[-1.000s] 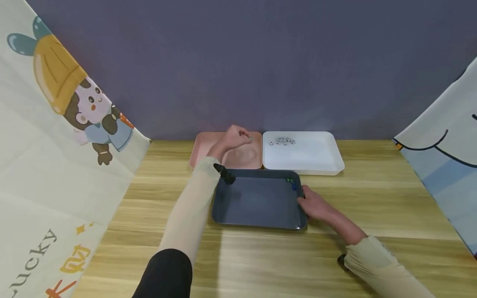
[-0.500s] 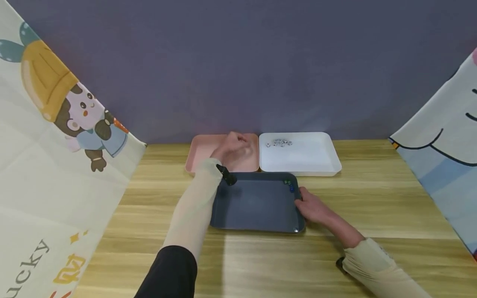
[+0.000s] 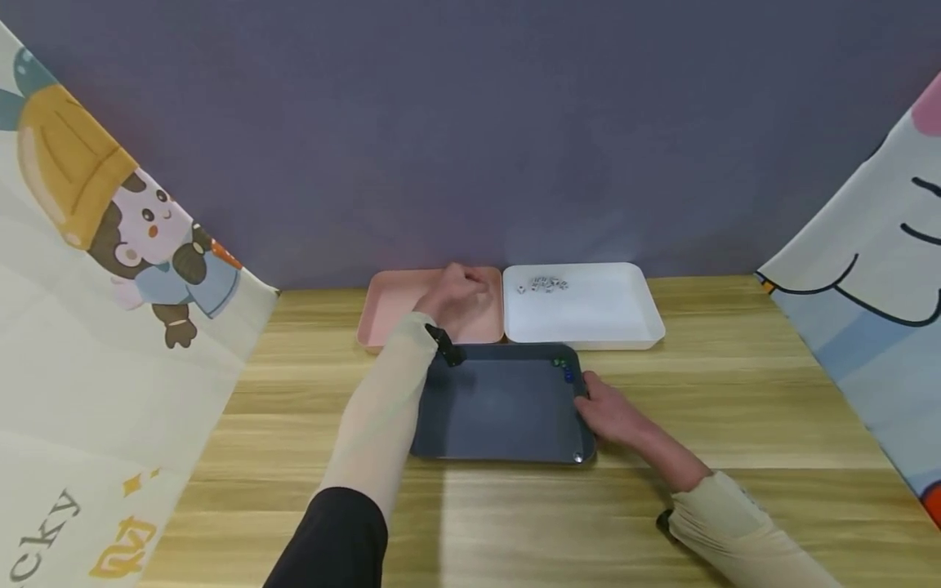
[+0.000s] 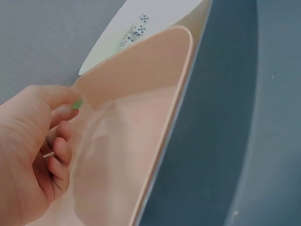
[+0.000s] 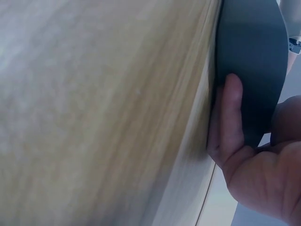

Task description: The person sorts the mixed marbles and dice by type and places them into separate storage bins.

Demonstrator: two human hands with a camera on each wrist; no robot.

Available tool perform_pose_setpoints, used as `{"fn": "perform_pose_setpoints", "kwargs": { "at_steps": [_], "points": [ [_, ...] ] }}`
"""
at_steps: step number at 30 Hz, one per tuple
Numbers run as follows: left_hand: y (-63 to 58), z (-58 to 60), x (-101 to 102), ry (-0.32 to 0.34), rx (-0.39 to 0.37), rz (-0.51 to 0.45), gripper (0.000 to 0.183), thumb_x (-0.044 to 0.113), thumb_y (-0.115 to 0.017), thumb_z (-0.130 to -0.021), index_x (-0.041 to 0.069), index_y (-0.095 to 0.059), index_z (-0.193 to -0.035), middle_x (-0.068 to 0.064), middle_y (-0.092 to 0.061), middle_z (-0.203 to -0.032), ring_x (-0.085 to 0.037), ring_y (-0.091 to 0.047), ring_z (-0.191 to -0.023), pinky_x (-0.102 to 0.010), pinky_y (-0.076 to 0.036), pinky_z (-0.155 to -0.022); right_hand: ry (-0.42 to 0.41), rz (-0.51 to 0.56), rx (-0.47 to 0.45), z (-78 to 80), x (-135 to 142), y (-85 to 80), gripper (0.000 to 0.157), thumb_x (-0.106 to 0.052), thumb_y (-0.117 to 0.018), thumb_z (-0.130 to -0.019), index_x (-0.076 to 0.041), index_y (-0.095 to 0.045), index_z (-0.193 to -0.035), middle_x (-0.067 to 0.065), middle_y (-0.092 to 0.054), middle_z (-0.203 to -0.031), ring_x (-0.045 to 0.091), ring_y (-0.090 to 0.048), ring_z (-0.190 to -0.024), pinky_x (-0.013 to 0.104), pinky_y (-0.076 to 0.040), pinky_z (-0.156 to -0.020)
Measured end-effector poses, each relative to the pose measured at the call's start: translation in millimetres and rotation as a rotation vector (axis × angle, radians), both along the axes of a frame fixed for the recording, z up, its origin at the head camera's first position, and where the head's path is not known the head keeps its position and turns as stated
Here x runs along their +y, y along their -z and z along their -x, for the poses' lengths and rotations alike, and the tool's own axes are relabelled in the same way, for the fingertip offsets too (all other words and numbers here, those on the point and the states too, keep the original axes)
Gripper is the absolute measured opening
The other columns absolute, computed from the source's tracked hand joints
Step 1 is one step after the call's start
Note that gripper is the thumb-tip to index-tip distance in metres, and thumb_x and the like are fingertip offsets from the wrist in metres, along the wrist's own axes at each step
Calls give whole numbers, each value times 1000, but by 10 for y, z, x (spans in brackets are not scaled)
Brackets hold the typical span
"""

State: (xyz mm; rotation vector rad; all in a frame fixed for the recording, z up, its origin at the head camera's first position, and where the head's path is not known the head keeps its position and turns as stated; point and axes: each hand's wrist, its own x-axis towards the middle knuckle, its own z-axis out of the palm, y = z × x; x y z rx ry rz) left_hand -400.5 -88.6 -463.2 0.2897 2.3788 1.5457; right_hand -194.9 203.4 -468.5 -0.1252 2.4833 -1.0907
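My left hand [image 3: 454,292] is over the pink tray [image 3: 382,314]. In the left wrist view its thumb and forefinger pinch a small green marble [image 4: 77,103], the other fingers curled in. A thin pale sliver [image 4: 48,154] shows between those fingers. The right hand [image 3: 608,411] grips the right side of the dark grey tray [image 3: 500,408], fingers along its outer wall [image 5: 254,61] and thumb by the rim. Inside that tray, green and blue marbles [image 3: 564,369] lie in the far right corner, and a clear one [image 3: 577,457] in the near right corner.
A white tray [image 3: 595,314] stands right of the pink one, with several white dice [image 3: 544,284] near its far left corner. All three trays sit close together on the wooden table [image 3: 735,367]. A dark backdrop [image 3: 470,131] rises right behind them.
My left hand has lowered a little into the pink tray, still pinching. The right hand keeps its grip on the dark tray. The whole head view has shifted, moving everything slightly left and down.
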Motion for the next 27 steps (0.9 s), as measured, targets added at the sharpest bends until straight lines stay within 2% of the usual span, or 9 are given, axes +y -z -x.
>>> {"fn": "perform_pose_setpoints", "kwargs": {
  "at_steps": [3,5,7,11,16,18,22,24,27],
  "points": [
    [-101,-103,6,-18,-116,-121,36,21,-69,-92,-4,-54,-72,-6,-39,-62,-30,-37,-72,-42,-41,-79,3,4,-2,-15,-4,7,40,-16,-38,-100,4,-36,-134,21,-57,-106,24,-59,-76,36,-49,-60],
    [-177,-180,14,-31,-188,-184,49,29,-72,-90,2,-39,-67,-4,-25,-62,-30,-29,-70,-45,-36,-77,3,5,-4,-20,-1,15,40,-16,-38,-100,4,-36,-135,21,-57,-107,24,-59,-76,36,-49,-61],
    [-229,-223,20,-36,-200,-160,55,34,-72,-89,8,-30,-65,-2,-18,-62,-27,-25,-64,-44,-34,-73,6,-1,0,-21,1,15,40,-16,-38,-100,4,-36,-135,21,-57,-106,23,-59,-76,35,-48,-61],
    [-224,-167,-8,25,-120,-7,50,33,-61,-97,9,-30,-65,-2,-20,-59,-21,-20,-56,-40,-34,-70,6,3,-7,-15,5,12,42,-17,-37,-101,4,-35,-137,20,-57,-103,24,-59,-71,36,-49,-59],
    [-159,53,10,104,97,305,44,29,-53,-100,13,-36,-63,-1,-25,-55,-17,-20,-50,-35,-31,-58,-7,-36,36,-14,-4,15,43,-17,-38,-100,5,-35,-137,23,-57,-112,26,-59,-83,37,-49,-67],
    [-243,32,82,142,188,405,37,28,-53,-99,11,-47,-67,0,-35,-57,-16,-26,-48,-34,-32,-54,-15,-65,62,-18,-6,17,44,-17,-38,-100,6,-35,-137,25,-56,-118,28,-58,-90,38,-48,-74],
    [-473,-181,270,297,298,488,24,26,-53,-100,9,-70,-101,-3,-65,-82,-17,-49,-56,-33,-43,-60,-33,-81,84,-23,-6,7,47,-15,-37,-100,8,-32,-140,29,-53,-124,30,-58,-95,42,-47,-79],
    [-580,-358,381,405,334,537,28,26,-54,-100,10,-68,-118,-3,-69,-97,-17,-58,-67,-33,-48,-69,-26,-46,55,-19,-7,-3,48,-15,-38,-100,7,-30,-142,29,-55,-119,29,-61,-87,42,-51,-72],
    [-643,-598,550,561,353,658,29,29,-56,-99,14,-68,-121,1,-69,-93,-14,-60,-72,-32,-49,-74,-6,50,-34,-14,-7,-23,50,-13,-39,-100,3,-26,-146,28,-58,-108,27,-63,-69,42,-54,-56]
  ]
}}
